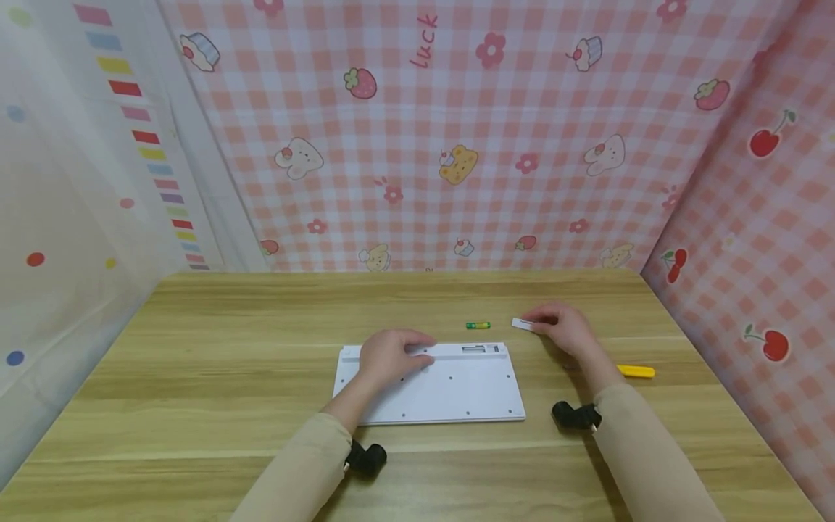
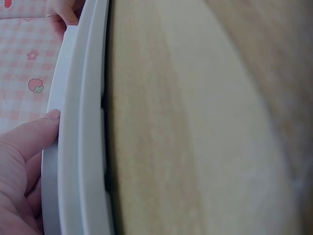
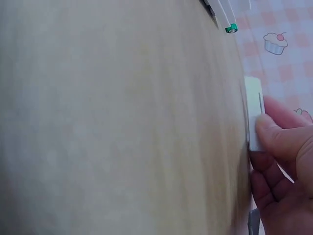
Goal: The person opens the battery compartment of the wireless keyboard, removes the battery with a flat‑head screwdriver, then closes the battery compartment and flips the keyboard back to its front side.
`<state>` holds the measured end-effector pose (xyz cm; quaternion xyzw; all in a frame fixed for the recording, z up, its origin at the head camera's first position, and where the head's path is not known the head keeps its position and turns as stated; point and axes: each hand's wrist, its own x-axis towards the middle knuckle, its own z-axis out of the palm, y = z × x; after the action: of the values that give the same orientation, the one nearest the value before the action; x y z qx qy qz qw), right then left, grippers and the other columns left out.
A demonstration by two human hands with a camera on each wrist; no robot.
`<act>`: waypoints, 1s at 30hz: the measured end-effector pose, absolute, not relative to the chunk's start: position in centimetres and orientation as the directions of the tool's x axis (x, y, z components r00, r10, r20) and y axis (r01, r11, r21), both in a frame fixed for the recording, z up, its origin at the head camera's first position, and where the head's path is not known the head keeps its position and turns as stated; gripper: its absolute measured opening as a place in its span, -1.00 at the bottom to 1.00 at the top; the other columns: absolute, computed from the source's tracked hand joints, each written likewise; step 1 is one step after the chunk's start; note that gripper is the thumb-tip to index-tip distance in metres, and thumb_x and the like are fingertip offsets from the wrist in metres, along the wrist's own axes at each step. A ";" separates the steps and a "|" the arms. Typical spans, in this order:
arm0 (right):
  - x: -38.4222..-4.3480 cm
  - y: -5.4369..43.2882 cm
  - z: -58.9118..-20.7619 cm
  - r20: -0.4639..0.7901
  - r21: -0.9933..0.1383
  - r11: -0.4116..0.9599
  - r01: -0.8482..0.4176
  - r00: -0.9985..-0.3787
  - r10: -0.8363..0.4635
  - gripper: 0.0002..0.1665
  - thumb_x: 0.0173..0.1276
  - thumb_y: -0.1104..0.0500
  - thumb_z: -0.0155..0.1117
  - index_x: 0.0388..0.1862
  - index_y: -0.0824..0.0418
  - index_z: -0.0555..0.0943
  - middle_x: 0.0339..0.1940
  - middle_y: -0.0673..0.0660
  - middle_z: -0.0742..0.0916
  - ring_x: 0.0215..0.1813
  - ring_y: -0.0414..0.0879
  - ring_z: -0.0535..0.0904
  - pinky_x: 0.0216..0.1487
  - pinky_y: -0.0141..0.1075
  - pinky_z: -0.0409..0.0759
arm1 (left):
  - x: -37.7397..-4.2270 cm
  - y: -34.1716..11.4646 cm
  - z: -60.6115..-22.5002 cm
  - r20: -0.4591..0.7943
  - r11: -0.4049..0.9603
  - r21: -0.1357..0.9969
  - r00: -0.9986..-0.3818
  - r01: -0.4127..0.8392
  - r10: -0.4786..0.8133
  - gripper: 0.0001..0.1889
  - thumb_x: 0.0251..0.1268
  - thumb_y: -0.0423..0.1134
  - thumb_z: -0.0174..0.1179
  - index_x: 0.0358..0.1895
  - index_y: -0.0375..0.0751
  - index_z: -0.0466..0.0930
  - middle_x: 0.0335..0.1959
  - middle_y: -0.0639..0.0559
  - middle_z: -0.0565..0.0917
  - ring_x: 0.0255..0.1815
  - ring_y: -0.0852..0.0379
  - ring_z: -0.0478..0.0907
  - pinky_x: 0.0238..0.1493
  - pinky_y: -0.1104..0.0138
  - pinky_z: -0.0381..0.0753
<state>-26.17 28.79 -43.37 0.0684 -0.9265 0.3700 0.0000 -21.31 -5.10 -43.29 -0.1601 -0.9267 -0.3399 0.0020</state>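
Note:
A white keyboard (image 1: 450, 397) lies face down on the wooden table, its battery slot (image 1: 475, 349) uncovered near the far right corner. My left hand (image 1: 390, 357) grips the raised far edge, and in the left wrist view its thumb (image 2: 41, 131) lies against that ridge. Beyond the keyboard, to its right, my right hand (image 1: 564, 328) pinches a small white battery cover (image 1: 522, 324) between thumb and fingers, close to the tabletop. A green and yellow battery (image 1: 478, 325) lies between the cover and the keyboard's far edge. Whether the slot holds a battery is too small to tell.
A yellow-handled tool (image 1: 636, 371), probably a screwdriver, lies right of the keyboard, partly behind the right forearm. Black wrist cameras (image 1: 576, 415) hang near the tabletop. A pink checked curtain (image 1: 417, 181) closes off the table's (image 1: 228, 312) far edge.

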 end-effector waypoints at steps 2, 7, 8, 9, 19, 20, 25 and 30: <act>-25.9 28.7 -43.1 0.046 -0.692 0.712 -0.122 -0.991 -0.126 -0.78 0.41 0.30 0.28 -0.02 0.25 0.74 0.03 0.25 0.70 0.09 0.15 0.55 0.19 0.07 0.44 | -21.3 -5.1 -43.3 0.110 0.719 0.629 -0.949 0.297 0.295 -0.73 0.16 -0.08 0.45 -0.05 0.12 0.78 0.03 0.14 0.72 0.16 0.06 0.59 0.18 0.08 0.46; -25.0 27.5 -42.1 0.078 -0.715 0.664 -0.217 -0.970 -0.232 -0.78 0.38 0.28 0.32 -0.03 0.19 0.76 -0.01 0.17 0.74 0.02 0.04 0.60 0.06 -0.11 0.54 | -21.3 -5.0 -43.4 0.122 0.724 0.617 -0.947 0.308 0.298 -0.73 0.15 -0.10 0.45 -0.05 0.09 0.78 0.02 0.13 0.73 0.14 0.05 0.60 0.15 0.09 0.48; -24.8 27.2 -41.9 0.086 -0.724 0.645 -0.243 -0.960 -0.265 -0.79 0.38 0.28 0.33 -0.05 0.19 0.76 -0.03 0.16 0.75 0.00 0.02 0.61 0.03 -0.16 0.55 | -21.3 -5.0 -43.4 0.124 0.724 0.616 -0.946 0.310 0.299 -0.73 0.16 -0.10 0.45 -0.05 0.09 0.78 0.01 0.13 0.73 0.14 0.04 0.60 0.15 0.09 0.48; -24.6 26.8 -41.7 0.088 -0.736 0.625 -0.262 -0.952 -0.295 -0.79 0.37 0.28 0.33 -0.05 0.19 0.77 -0.04 0.14 0.76 -0.01 0.00 0.61 0.00 -0.20 0.56 | -21.3 -5.0 -43.4 0.125 0.725 0.614 -0.946 0.311 0.299 -0.73 0.15 -0.10 0.45 -0.05 0.09 0.78 0.01 0.13 0.73 0.14 0.04 0.61 0.14 0.10 0.48; -23.5 23.2 -41.4 0.103 -0.702 0.604 -0.376 -0.894 -0.437 -0.80 0.35 0.35 0.33 -0.14 0.15 0.79 -0.14 0.08 0.75 -0.19 -0.11 0.59 -0.19 -0.29 0.58 | -21.4 -5.2 -43.2 0.110 0.716 0.630 -0.947 0.300 0.300 -0.74 0.16 -0.07 0.45 -0.06 0.14 0.78 0.02 0.16 0.72 0.14 0.08 0.60 0.14 0.10 0.48; -23.5 23.0 -41.4 0.107 -0.698 0.602 -0.387 -0.888 -0.447 -0.80 0.34 0.36 0.33 -0.15 0.16 0.79 -0.16 0.08 0.75 -0.22 -0.10 0.57 -0.22 -0.29 0.57 | -21.4 -5.2 -43.2 0.110 0.716 0.631 -0.948 0.300 0.300 -0.74 0.16 -0.07 0.45 -0.06 0.14 0.78 0.02 0.16 0.72 0.14 0.08 0.60 0.13 0.10 0.48; -23.4 22.1 -41.4 0.115 -0.672 0.614 -0.414 -0.877 -0.466 -0.81 0.32 0.35 0.36 -0.19 0.11 0.80 -0.26 0.02 0.73 -0.31 -0.11 0.50 -0.30 -0.30 0.51 | -21.3 -5.2 -43.1 0.108 0.717 0.631 -0.949 0.296 0.297 -0.74 0.15 -0.07 0.45 -0.05 0.14 0.78 0.03 0.16 0.72 0.15 0.07 0.60 0.13 0.10 0.48; -23.5 21.9 -41.5 0.107 -0.667 0.618 -0.416 -0.874 -0.474 -0.81 0.31 0.34 0.37 -0.21 0.09 0.81 -0.30 0.00 0.71 -0.32 -0.11 0.48 -0.30 -0.30 0.51 | -21.3 -5.1 -43.1 0.105 0.722 0.627 -0.950 0.294 0.295 -0.74 0.16 -0.08 0.44 -0.06 0.14 0.78 0.02 0.16 0.72 0.14 0.07 0.60 0.12 0.10 0.48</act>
<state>-23.49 21.89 -41.46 0.2477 -0.8985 0.3603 -0.0400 -21.26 -5.14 -43.12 -0.1587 -0.9278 -0.3376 -0.0013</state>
